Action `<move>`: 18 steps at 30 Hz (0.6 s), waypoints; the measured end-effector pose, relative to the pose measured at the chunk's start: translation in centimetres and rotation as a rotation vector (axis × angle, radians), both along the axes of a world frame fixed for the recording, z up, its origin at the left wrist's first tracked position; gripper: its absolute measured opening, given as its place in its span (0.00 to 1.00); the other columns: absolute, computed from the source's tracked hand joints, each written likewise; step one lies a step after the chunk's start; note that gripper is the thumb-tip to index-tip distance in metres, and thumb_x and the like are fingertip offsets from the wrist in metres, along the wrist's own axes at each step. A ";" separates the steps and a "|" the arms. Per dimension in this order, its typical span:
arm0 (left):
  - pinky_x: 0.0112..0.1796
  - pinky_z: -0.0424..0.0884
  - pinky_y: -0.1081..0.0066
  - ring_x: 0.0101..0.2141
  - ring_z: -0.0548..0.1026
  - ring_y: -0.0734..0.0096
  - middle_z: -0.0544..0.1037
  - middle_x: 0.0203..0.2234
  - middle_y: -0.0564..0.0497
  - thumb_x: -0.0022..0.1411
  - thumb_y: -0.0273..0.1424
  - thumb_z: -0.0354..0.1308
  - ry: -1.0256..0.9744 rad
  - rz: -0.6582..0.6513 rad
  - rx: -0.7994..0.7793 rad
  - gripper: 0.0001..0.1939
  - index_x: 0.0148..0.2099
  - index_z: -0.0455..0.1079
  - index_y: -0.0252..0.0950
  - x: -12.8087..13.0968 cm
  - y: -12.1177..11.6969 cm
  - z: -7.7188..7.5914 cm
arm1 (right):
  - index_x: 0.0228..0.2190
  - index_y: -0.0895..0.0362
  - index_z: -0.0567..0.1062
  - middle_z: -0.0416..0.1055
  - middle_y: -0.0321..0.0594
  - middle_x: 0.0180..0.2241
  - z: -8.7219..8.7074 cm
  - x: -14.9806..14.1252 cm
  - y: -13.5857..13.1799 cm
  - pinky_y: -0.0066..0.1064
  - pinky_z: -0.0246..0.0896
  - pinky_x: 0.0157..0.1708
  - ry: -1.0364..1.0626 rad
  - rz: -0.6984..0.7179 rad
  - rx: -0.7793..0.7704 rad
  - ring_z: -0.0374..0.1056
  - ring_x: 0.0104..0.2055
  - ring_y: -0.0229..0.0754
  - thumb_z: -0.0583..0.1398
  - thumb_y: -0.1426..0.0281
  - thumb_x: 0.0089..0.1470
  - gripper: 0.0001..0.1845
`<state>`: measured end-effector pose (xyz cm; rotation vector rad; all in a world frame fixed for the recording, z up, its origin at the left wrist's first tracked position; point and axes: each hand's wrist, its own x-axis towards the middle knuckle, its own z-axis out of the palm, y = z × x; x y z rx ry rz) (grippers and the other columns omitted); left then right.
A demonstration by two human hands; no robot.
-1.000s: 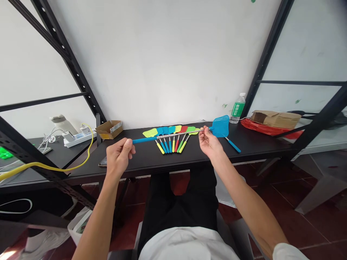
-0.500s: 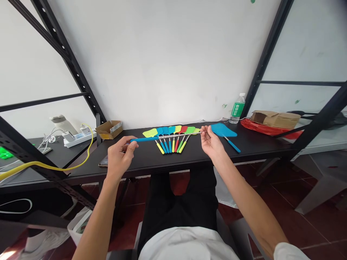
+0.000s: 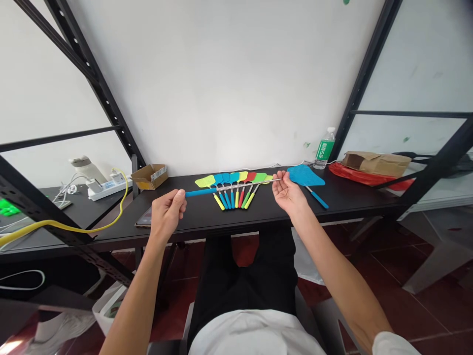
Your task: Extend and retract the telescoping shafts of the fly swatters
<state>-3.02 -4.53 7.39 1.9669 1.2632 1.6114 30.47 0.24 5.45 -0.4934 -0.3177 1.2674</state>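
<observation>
My left hand (image 3: pixel 168 212) is closed around the blue grip of a fly swatter (image 3: pixel 201 192) held level above the table. My right hand (image 3: pixel 288 191) pinches its thin metal rod at the other end. A broad blue mesh head (image 3: pixel 306 175) shows just past those fingers, in line with the rod. Below it a metal stem with a blue handle (image 3: pixel 319 199) lies on the table; whether a second head is hidden there I cannot tell. Behind the held rod, several small swatters (image 3: pixel 236 190) in yellow, blue, red and green lie fanned side by side.
The black table (image 3: pixel 207 217) stands against a white wall between black rack posts. An open cardboard box (image 3: pixel 150 176) and a phone-like flat thing (image 3: pixel 144 218) are at left, near a power strip (image 3: pixel 109 188) and yellow cable (image 3: pixel 121 204). A water bottle (image 3: pixel 324 149) and brown paper package (image 3: pixel 375 162) are at right.
My left hand has shifted slightly right and closed its fingers further around the blue grip. My right hand keeps its pinch, with hardly any movement.
</observation>
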 end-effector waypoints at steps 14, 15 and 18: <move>0.18 0.59 0.74 0.16 0.62 0.77 0.65 0.16 0.53 0.67 0.41 0.54 -0.097 -0.079 -0.110 0.18 0.27 0.65 0.36 -0.2 1.0 -0.2 | 0.31 0.54 0.76 0.80 0.31 0.31 0.7 0.4 -0.4 0.20 0.76 0.34 -0.023 -0.067 0.071 0.79 0.36 0.33 0.66 0.70 0.58 0.04; 0.19 0.62 0.74 0.17 0.64 0.77 0.69 0.19 0.53 0.66 0.40 0.55 -0.069 -0.079 -0.083 0.14 0.32 0.68 0.36 -0.1 0.8 0.0 | 0.31 0.54 0.76 0.80 0.31 0.31 0.8 0.6 -0.4 0.20 0.76 0.34 -0.023 -0.077 0.072 0.79 0.35 0.33 0.66 0.70 0.57 0.04; 0.22 0.65 0.75 0.19 0.67 0.77 0.73 0.25 0.53 0.63 0.38 0.59 -0.040 -0.064 -0.009 0.11 0.45 0.69 0.38 -0.1 0.4 0.3 | 0.31 0.54 0.77 0.80 0.31 0.31 0.9 0.8 -0.5 0.19 0.76 0.34 -0.019 -0.070 0.068 0.79 0.35 0.32 0.66 0.70 0.58 0.03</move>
